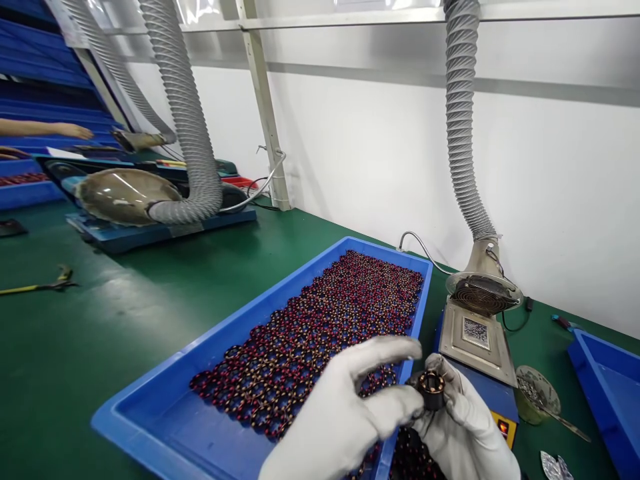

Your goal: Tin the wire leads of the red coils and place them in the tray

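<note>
A small dark motor stator (431,391) with coppery inner teeth is held upright between the fingertips of my white-gloved right hand (463,420). My left hand (350,403), also gloved in white, comes in from the left with its index finger and thumb spread apart. Its thumb tip reaches right beside the stator; whether it touches is hard to tell. Beneath both hands lies the long blue tray (170,437), filled with rows of similar stators (320,333) showing red and copper windings. More dark stators (413,457) sit below my right hand, partly hidden.
Right of the tray stands a solder pot (480,340) under a fume hood (484,290) with a grey hose (463,120). Near it are a small bowl (537,393) with a stick, crumpled foil (555,465) and another blue tray (607,380). A co-worker's arm (45,129) shows far left.
</note>
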Available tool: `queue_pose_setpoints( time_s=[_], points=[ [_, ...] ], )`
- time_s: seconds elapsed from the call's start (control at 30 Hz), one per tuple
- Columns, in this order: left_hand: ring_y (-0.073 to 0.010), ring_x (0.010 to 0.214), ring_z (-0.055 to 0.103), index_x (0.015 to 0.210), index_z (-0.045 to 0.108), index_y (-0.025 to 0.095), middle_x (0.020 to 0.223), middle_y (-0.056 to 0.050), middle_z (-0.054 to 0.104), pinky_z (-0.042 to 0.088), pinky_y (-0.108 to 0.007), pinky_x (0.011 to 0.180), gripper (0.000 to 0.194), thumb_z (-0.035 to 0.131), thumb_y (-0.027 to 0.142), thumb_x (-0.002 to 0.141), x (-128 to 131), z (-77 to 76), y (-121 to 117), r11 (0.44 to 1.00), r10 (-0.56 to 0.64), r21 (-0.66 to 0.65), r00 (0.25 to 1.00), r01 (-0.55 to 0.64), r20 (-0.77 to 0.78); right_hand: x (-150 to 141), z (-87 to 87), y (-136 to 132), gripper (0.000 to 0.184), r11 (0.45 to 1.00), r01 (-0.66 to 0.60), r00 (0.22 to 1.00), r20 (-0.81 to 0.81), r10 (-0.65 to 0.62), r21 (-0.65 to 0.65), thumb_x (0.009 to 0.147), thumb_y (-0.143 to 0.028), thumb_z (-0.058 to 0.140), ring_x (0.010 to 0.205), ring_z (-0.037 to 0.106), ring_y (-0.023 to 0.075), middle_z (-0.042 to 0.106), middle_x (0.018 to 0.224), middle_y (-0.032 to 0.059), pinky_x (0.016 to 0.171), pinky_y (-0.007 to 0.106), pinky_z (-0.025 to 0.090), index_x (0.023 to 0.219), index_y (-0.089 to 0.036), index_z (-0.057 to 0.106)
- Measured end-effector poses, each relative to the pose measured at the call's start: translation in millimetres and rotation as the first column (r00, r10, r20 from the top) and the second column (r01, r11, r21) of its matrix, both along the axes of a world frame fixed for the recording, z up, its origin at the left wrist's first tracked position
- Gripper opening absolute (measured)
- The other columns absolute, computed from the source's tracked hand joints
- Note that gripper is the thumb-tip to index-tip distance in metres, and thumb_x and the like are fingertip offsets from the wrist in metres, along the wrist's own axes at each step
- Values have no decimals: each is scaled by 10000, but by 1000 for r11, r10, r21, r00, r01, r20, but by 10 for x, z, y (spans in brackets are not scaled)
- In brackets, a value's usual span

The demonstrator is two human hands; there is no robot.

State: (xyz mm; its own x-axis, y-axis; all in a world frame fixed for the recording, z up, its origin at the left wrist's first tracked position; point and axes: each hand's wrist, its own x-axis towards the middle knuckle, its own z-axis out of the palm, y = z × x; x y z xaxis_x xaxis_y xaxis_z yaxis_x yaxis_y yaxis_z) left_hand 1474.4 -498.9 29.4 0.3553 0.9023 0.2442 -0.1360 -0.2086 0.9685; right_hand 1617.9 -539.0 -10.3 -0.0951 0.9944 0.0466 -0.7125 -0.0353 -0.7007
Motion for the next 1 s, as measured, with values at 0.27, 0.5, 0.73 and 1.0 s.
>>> queue_pose_setpoints(
  time_s=[0.27, 0.5, 0.73, 1.0],
  points=[
    [-175, 822, 595, 686, 676, 256, 754, 0, 661, 454, -257, 791, 223, 539, 81, 703, 66, -16, -50, 929, 37, 363, 994, -73, 106, -14, -104, 110, 315, 912, 350, 879, 262, -399, 215, 546, -363, 793, 579, 605, 157, 638, 646, 17, 572, 271, 510, 733, -198, 599],
    [-217, 976, 563, 822, 680, 278, 980, -5, 650, 437, -311, 873, 204, 648, 151, 666, 53, -19, -90, 960, 218, 141, 961, -243, 173, -181, -122, -21, 223, 484, 685, 378, 302, -875, 544, 598, -122, 752, 824, 631, 179, 670, 909, 32, 653, 252, 500, 728, -229, 606],
    [-181, 772, 624, 772, 703, 174, 795, -54, 691, 487, -238, 755, 170, 699, 309, 670, 358, -166, -112, 946, -74, -239, 864, 219, 497, -287, -151, -179, 268, 405, 551, 199, 356, -913, 730, 641, -85, 714, 950, 599, 264, 668, 949, 32, 809, 408, 485, 801, -295, 669],
    [-172, 797, 627, 803, 702, 195, 856, -37, 697, 492, -226, 746, 194, 711, 201, 609, 189, 1, 2, 974, 68, -227, 917, 24, 392, -382, -147, -4, 358, 107, 641, -52, 182, -982, 760, 560, 9, 712, 804, 589, 181, 617, 907, -13, 680, 314, 490, 735, -288, 618]
  ],
)
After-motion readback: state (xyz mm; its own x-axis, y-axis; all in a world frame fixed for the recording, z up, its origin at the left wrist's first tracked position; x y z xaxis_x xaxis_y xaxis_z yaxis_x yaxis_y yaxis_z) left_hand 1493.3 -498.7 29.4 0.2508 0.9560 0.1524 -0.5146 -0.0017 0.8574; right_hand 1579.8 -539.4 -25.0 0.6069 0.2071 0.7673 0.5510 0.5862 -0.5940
